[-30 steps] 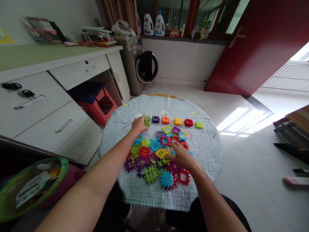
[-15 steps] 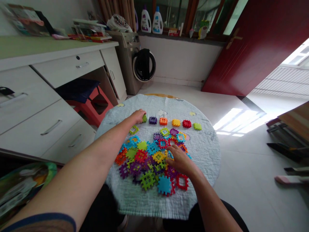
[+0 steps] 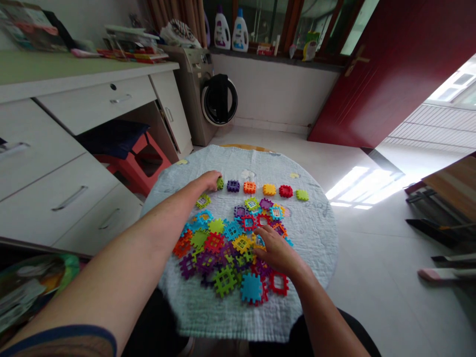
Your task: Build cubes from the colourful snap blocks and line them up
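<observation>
My left hand (image 3: pixel 211 180) is closed around a green block (image 3: pixel 220 184) at the left end of a row on the cloth; the fingertips are partly hidden. Right of it in that row stand a dark purple block (image 3: pixel 233 186), an orange block (image 3: pixel 249 187), a yellow block (image 3: pixel 269 189), a red block (image 3: pixel 286 191) and a light green block (image 3: pixel 302 195). Over the right side of a heap of colourful notched plastic tiles (image 3: pixel 214 242), my right hand (image 3: pixel 277 246) hovers or rests with thumb and fingers apart, nothing visibly held. A yellow tile (image 3: pixel 242 244) lies near its thumb.
A pale patterned cloth (image 3: pixel 316 238) covers the round table. White drawers (image 3: pixel 70 198) and a red stool (image 3: pixel 147 161) stand at the left. Behind are a washing machine (image 3: pixel 197 94) with its door ajar and a dark red door (image 3: pixel 375 74).
The whole view has shifted slightly. My left hand stays on the green block at the row's end, and my right hand keeps its place over the heap.
</observation>
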{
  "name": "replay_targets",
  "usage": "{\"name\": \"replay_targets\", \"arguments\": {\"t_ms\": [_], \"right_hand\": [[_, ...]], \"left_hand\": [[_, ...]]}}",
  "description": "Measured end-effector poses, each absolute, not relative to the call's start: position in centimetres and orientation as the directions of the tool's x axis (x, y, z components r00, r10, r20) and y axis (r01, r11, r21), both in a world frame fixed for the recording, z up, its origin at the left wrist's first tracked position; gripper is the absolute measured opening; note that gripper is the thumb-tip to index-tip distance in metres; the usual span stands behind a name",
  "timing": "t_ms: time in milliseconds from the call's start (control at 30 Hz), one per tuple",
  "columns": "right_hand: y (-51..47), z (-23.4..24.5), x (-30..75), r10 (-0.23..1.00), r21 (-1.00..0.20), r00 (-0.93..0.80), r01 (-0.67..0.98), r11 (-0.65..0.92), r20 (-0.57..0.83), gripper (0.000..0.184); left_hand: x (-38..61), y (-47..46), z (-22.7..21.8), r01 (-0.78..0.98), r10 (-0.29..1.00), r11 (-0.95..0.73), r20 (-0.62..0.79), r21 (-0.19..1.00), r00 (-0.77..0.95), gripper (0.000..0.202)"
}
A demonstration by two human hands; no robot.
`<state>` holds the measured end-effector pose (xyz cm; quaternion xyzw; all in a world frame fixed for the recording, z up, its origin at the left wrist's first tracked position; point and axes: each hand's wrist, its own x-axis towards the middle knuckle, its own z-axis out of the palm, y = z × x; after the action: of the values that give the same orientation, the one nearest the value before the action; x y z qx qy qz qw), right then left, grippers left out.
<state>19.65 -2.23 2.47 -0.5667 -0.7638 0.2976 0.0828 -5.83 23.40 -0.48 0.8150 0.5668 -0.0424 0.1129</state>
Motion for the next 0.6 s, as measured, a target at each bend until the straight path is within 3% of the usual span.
{"name": "replay_targets", "arguments": {"t_ms": [300, 500, 600], "right_hand": [[-2.17, 2.94, 19.48, 0.913, -0.552, -0.342, 0.816, 0.173, -0.22, 0.035], [-2.25, 3.16, 19.45, 0.914, -0.551, -0.34, 0.817, 0.17, -0.223, 0.036], [-2.21, 3.06, 19.52, 0.91, -0.55, -0.346, 0.817, 0.173, -0.227, 0.037]], "left_hand": [[-5.77, 23.5, -1.35, 0.922, 0.919, -0.315, -0.17, 0.225, 0.355, 0.058], [-5.75, 23.45, -1.37, 0.935, 0.92, -0.294, -0.206, 0.197, 0.333, 0.063], [-5.68, 23.21, -1.15, 0.942, 0.923, -0.279, -0.218, 0.187, 0.317, 0.075]]}}
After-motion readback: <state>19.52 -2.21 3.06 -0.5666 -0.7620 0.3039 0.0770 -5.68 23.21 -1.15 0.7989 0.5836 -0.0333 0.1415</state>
